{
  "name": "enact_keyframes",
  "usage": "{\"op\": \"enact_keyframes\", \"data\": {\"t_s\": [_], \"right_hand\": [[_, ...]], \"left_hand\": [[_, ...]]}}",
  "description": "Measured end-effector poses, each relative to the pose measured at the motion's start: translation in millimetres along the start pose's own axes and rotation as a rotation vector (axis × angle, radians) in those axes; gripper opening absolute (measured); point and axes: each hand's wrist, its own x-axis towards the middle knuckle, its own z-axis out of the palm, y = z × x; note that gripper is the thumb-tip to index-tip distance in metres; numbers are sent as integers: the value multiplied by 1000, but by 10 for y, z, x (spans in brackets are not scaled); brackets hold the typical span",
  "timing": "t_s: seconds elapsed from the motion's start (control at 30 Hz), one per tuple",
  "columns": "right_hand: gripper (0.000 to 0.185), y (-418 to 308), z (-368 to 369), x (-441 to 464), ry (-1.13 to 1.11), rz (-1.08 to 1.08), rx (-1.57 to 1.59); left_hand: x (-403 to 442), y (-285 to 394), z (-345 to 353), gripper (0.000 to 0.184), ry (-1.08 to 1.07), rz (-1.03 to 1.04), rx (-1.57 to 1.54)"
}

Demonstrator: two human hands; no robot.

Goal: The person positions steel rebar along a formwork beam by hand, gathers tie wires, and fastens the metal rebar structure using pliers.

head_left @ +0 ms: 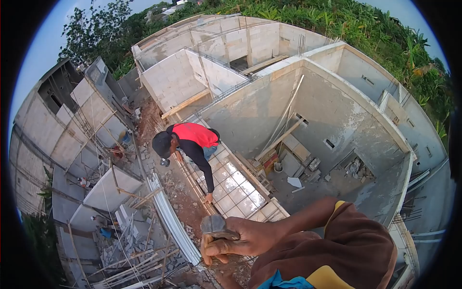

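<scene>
From the lower right reaches my right hand (pixel 252 237), in a brown sleeve with yellow trim. Its fingers are closed around a hammer (pixel 216 225), whose worn grey head shows above the fist; the handle is mostly hidden. Below it, at the bottom edge, part of my left hand (pixel 227 279) shows, its fingers hidden. Just beyond the hammer is the end of a narrow form with a wire-like grid (pixel 237 189) and timber side boards (pixel 208 204). A co-worker in a red and black shirt (pixel 195 137) bends over this form, one hand on its edge.
Unfinished block walls (pixel 269 111) surround the form. On the right lies a deep room with stacked boards (pixel 296 149) and a leaning pole. At left, long pale metal channels (pixel 173 219) run above rubble and timber poles (pixel 139 267) far below. Another person (pixel 103 224) is down there.
</scene>
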Motion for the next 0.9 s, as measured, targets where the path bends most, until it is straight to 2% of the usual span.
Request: {"op": "enact_keyframes", "data": {"t_s": [0.03,0.07,0.13,0.17,0.23,0.3,0.33,0.37,0.43,0.5,0.57,0.63,0.7,0.8,0.9], "right_hand": [[39,112,112,34,-4,-2,-7],[40,261,201,69,11,36,14],[43,483,316,64,31,71,37],[45,549,342,21,-16,97,-49],[48,688,315,-76,-62,128,-142],[51,797,213,-175,46,28,-257],[52,662,129,-242,121,121,-263],[52,589,11,-304,136,117,-274],[40,521,-170,-450,216,179,-44],[42,480,-234,-656,286,194,-108],[45,531,-284,-811,338,213,-173],[43,634,-366,-907,477,162,-126],[41,548,-377,-880,487,93,-187],[35,609,-485,-691,639,-222,9],[34,611,-568,-500,705,-261,359]], "left_hand": [[59,-60,-56,34,-4,4,-7],[-190,-426,-55,34,-18,-11,-74],[-45,-297,25,32,-44,-48,-188],[5,-197,145,32,-55,-76,-246],[115,26,487,32,-78,-133,-363],[234,228,918,32,-116,-188,-472],[430,603,1620,32,-144,-216,-522],[470,642,1788,33,-170,-248,-572],[767,1064,2254,34,-209,-316,-658],[912,1099,2294,35,-220,-352,-676],[1375,1078,2370,45,163,-169,-386],[1628,1216,2455,48,200,-230,-478],[1598,1300,2488,51,239,-295,-584],[1423,1543,2357,64,-182,-264,-610],[1393,1587,2231,64,-58,-284,-677]]}}
